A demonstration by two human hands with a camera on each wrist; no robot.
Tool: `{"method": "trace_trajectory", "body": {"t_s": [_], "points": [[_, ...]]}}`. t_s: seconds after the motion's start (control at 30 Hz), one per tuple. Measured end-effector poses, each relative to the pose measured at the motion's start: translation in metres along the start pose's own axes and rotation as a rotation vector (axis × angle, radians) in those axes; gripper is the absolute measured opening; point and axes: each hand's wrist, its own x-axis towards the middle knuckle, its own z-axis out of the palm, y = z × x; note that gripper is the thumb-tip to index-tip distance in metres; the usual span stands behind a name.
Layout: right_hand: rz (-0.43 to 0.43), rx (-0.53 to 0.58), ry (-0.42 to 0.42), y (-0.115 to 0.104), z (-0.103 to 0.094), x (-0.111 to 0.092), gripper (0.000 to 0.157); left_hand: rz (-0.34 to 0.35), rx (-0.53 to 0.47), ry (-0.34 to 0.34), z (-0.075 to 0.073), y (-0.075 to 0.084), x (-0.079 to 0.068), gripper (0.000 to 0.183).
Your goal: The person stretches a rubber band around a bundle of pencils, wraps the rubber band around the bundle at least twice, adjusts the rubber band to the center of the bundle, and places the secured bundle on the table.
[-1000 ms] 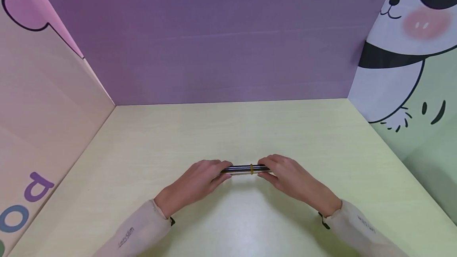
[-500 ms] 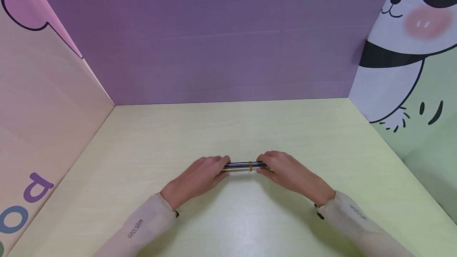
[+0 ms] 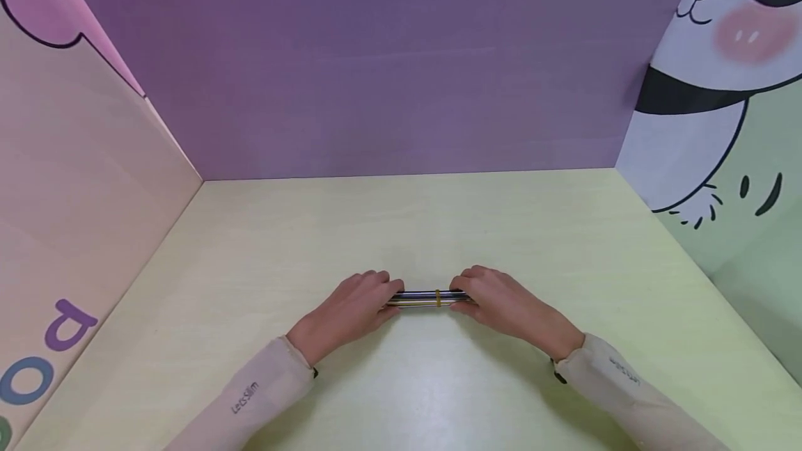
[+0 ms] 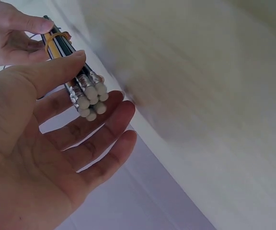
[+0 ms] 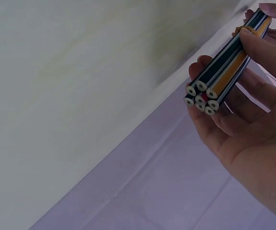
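A bundle of pencils (image 3: pixel 416 299) lies crosswise between both hands, some dark and at least one yellow-orange. An orange rubber band (image 3: pixel 438 298) circles it, closer to the right hand. My left hand (image 3: pixel 351 308) pinches the left end between thumb and fingers. In the left wrist view that end of the pencils (image 4: pixel 87 88) shows pale erasers in silvery ferrules. My right hand (image 3: pixel 507 301) grips the other end. There, in the right wrist view, the pencils (image 5: pixel 224 67) end in flat, unsharpened tips with dark cores. Shadows fall on the table below the hands.
A pale wood-look table (image 3: pixel 401 228) spreads beneath the hands. A purple panel (image 3: pixel 401 68) stands along its back. The left side has a pink panel (image 3: pixel 94 179) with printed letters, the right a green panel (image 3: pixel 752 256) with a panda drawing.
Both hands keep their grip on the pencils. The bundle rose slightly in the view, then sank back, and shifted a little left. The head view has tilted slightly.
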Motion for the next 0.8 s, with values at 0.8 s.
{"method": "trace_trajectory", "body": {"t_s": [0.8], "points": [[0.07, 0.03, -0.085, 0.004, -0.012, -0.01, 0.028, -0.072, -0.074, -0.129, -0.011, -0.004, -0.012, 0.033]]}}
